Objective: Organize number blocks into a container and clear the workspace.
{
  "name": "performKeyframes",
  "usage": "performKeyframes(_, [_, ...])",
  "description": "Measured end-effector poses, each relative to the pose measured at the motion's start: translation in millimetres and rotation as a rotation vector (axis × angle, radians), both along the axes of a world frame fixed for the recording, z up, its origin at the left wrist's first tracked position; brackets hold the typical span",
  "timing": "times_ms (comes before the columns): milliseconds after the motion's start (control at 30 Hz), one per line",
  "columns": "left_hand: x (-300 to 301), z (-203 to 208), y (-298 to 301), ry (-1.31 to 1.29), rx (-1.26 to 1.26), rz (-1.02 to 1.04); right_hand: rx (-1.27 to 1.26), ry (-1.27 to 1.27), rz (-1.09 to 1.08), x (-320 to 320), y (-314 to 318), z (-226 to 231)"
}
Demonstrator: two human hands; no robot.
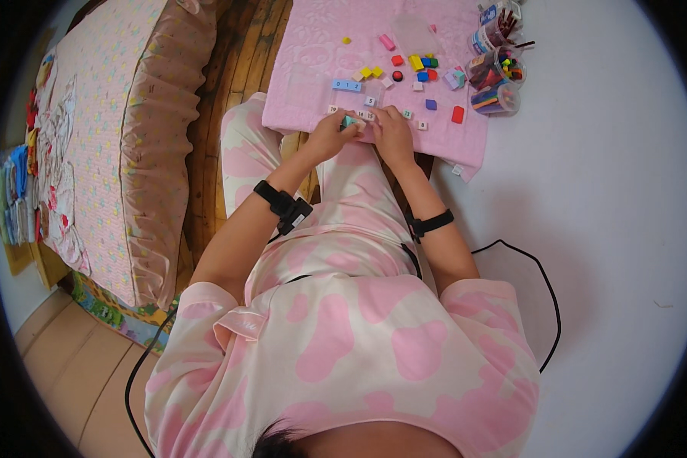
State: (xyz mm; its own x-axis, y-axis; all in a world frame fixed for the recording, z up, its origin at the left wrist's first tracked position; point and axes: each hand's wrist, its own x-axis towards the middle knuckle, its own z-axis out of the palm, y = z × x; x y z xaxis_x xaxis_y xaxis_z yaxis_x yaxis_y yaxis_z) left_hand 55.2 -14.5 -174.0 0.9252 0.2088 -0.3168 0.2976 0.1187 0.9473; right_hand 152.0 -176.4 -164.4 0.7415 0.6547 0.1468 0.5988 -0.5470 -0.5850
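Note:
At the near edge of a pink towel-covered table (pixel 298 91), my left hand (pixel 332 137) is closed around a small teal block (pixel 349 121), partly hidden by the fingers. Close beside it, my right hand (pixel 394 139) bends its fingers down at the right end of a row of white number blocks (pixel 366 115). What those fingertips hold, if anything, is hidden. Just beyond the row lie a single number block (pixel 370 101) and a joined light-blue number strip (pixel 346 85). Two loose number blocks, one teal-marked (pixel 408 114) and one white (pixel 422 125), rest right of my right hand.
Coloured wooden blocks, among them a red block (pixel 457 114) and a blue block (pixel 430 104), lie scattered farther back. Clear tubs of pens (pixel 496 99) line the right side against a white wall (pixel 588 153). To the left stands a bed (pixel 107 114). Cables run beside my arms.

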Motion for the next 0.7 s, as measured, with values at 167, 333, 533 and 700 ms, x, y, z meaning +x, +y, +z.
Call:
performKeyframes(167, [5.5, 7.4, -4.6, 0.032, -0.105, 0.006, 0.121, 0.129, -0.069, -1.6, -10.6, 4.0])
performKeyframes(333, [-10.3, 56.7, 3.1, 0.116, -0.532, 0.129, 0.307, 0.340, -0.021, -10.2, -14.2, 44.4])
performKeyframes(533, [-22.6, 103.1, 5.1, 0.164, -0.596, 0.046, 0.446, 0.366, 0.180, -23.5, -7.7, 99.1])
performKeyframes(700, [-33.5, 106.9, 8.5, 0.205, -0.634, -0.049, 0.407, 0.452, 0.181, -23.0, -5.6, 87.2])
